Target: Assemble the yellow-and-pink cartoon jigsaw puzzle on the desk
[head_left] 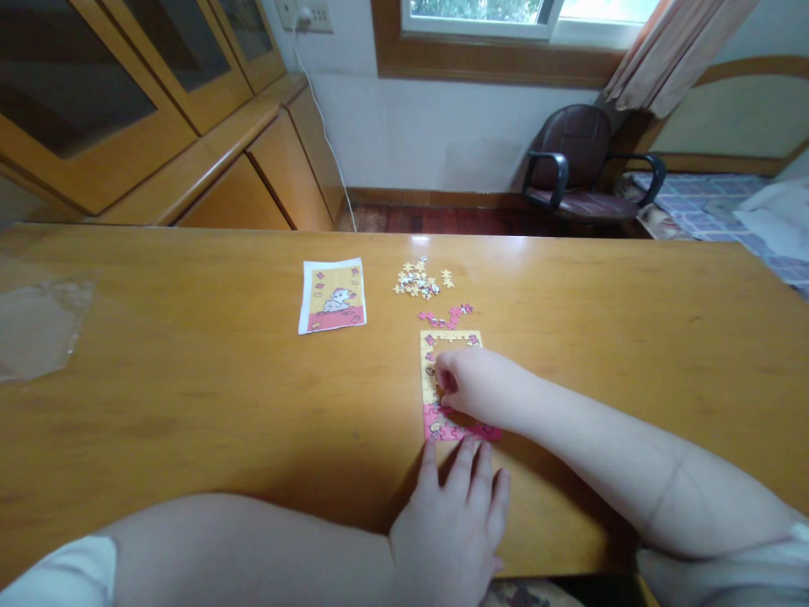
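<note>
Wooden surface (190,405) is seen, with a partly built puzzle (442,426) laid near its middle. The right hand (471,384) is curled on the puzzle; a piece is possibly pinched, cannot be told. The left hand (455,523) is laid flat, released, fingertips at the puzzle's lower edge. Loose pieces (420,280) are scattered beyond.

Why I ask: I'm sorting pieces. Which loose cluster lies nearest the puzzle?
The pink cluster, just beyond the far edge of the puzzle; the yellow-white cluster lies farther off.
</note>
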Tool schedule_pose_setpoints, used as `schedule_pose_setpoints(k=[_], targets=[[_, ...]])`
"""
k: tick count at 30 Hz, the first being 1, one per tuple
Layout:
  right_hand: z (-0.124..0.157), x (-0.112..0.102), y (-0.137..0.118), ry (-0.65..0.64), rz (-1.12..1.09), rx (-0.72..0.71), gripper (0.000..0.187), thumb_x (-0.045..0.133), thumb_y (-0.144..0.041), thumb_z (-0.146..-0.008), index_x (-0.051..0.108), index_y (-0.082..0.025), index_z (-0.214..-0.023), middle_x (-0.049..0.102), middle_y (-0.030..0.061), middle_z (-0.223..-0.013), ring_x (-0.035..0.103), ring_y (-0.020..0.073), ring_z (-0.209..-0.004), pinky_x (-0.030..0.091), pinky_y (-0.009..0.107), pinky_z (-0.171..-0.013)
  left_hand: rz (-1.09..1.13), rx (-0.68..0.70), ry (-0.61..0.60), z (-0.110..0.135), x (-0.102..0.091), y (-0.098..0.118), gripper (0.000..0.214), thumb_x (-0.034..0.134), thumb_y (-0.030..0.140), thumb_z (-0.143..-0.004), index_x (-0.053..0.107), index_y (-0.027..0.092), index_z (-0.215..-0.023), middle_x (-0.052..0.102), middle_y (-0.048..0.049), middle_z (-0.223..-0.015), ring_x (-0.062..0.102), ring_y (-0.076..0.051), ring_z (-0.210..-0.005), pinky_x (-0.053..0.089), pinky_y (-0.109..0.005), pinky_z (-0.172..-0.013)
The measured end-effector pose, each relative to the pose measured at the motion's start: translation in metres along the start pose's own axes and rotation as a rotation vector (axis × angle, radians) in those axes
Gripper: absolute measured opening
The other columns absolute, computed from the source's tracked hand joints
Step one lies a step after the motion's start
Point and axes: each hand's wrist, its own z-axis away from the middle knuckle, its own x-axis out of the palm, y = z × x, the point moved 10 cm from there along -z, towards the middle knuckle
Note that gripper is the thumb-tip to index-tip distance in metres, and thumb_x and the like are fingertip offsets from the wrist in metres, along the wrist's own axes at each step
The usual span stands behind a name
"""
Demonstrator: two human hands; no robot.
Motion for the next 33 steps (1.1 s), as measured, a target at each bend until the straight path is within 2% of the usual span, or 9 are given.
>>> schedule_pose_setpoints(k=[7, 12, 16, 29, 31, 33], targets=[[-0.001, 0.002, 0.001, -0.017, 0.024, 0.009, 0.016, 0.062, -0.022, -0.069, 0.067, -0.024, -0.084, 0.070, 0.0016, -0.076, 0.057, 0.0154, -0.066, 0.033, 0.024, -0.054, 0.002, -0.007, -0.020, -0.001, 0.002, 0.000, 0.068, 0.058, 0.055, -0.089, 0.045, 0.017, -0.145, 0.043, -0.0188, -0.150, 0.042, -0.037, -0.137, 0.040, -0.064, -0.103], [0.002, -0.005, -0.002, -0.017, 0.019, 0.011, 0.014, 0.062, -0.022, -0.069, 0.066, -0.023, -0.082, 0.070, 0.0017, -0.076, 0.057, 0.0154, -0.066, 0.032, 0.024, -0.053, 0.005, -0.003, -0.029, -0.001, 0.002, -0.001, 0.067, 0.057, 0.054, -0.090, 0.046, 0.018, -0.145, 0.044, -0.0181, -0.149, 0.042, -0.036, -0.137, 0.041, -0.063, -0.103], [0.006, -0.010, -0.004, -0.020, 0.011, 0.020, 0.015, 0.066, -0.025, -0.067, 0.066, -0.023, -0.082, 0.069, 0.0014, -0.076, 0.057, 0.0152, -0.065, 0.032, 0.024, -0.052, 0.006, -0.005, -0.019, -0.001, 0.002, -0.001, 0.068, 0.057, 0.054, -0.090, 0.044, 0.016, -0.146, 0.042, -0.0184, -0.150, 0.041, -0.036, -0.138, 0.041, -0.063, -0.103], [0.005, -0.007, -0.005, -0.053, 0.023, -0.003, 0.013, 0.069, -0.029, -0.069, 0.066, -0.023, -0.081, 0.070, 0.0016, -0.076, 0.059, 0.0159, -0.066, 0.032, 0.024, -0.052, -0.031, -0.009, 0.055, 0.004, 0.004, 0.000, 0.066, 0.053, 0.056, -0.091, 0.046, 0.018, -0.145, 0.045, -0.0161, -0.150, 0.042, -0.035, -0.136, 0.039, -0.061, -0.103], [0.004, -0.016, -0.003, -0.009, -0.016, -0.011, 0.014, 0.067, -0.036, -0.075, 0.065, -0.023, -0.079, 0.070, 0.0016, -0.076, 0.058, 0.0155, -0.065, 0.033, 0.025, -0.054, -0.037, -0.012, 0.063, 0.004, 0.004, 0.000, 0.065, 0.052, 0.056, -0.091, 0.047, 0.019, -0.145, 0.046, -0.0155, -0.150, 0.042, -0.035, -0.136, 0.039, -0.060, -0.103], [0.003, -0.035, 0.007, 0.109, -0.045, 0.018, 0.019, 0.061, -0.040, -0.083, 0.065, -0.022, -0.080, 0.070, 0.0025, -0.077, 0.059, 0.0157, -0.066, 0.035, 0.025, -0.056, -0.037, -0.017, 0.065, 0.004, 0.003, -0.001, 0.066, 0.054, 0.056, -0.091, 0.047, 0.020, -0.145, 0.045, -0.0154, -0.150, 0.042, -0.035, -0.136, 0.038, -0.060, -0.104]])
